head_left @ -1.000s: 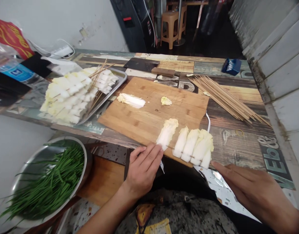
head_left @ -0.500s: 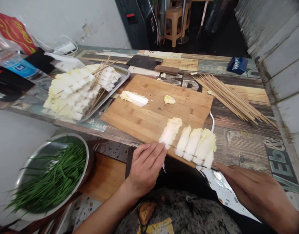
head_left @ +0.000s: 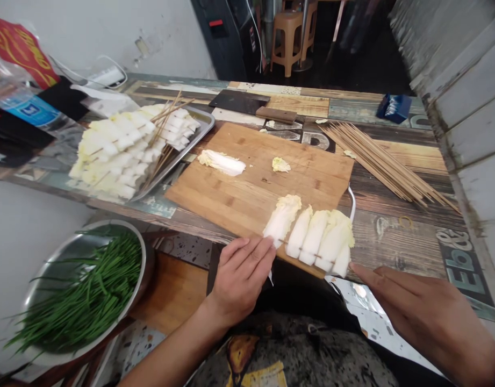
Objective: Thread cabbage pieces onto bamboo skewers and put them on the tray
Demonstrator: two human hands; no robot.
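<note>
My left hand (head_left: pixel 245 274) is closed on the lower end of a napa cabbage leaf piece (head_left: pixel 285 215) at the near edge of the wooden cutting board (head_left: pixel 231 207). A thin bamboo skewer (head_left: pixel 282 243) runs from that leaf through several cabbage pieces (head_left: pixel 316 236) lying side by side. At the right end of the row, my right hand (head_left: pixel 416 309) pinches the skewer, its far end hidden by the fingers. Farther back on the board lie a loose cabbage strip (head_left: pixel 223 163) and a small yellow scrap (head_left: pixel 281 164).
Skewered cabbage (head_left: pixel 114 150) is piled on a metal tray (head_left: pixel 209 126) at left. Loose bamboo skewers (head_left: pixel 386 161) lie to the right. A cleaver (head_left: pixel 241 101) rests behind the board. Below left stands a metal bowl (head_left: pixel 138 231) of green chives (head_left: pixel 90 295).
My right hand has shifted slightly left, and the row of skewered cabbage pieces has moved left towards the leaf under my left hand. My left hand stays in place.
</note>
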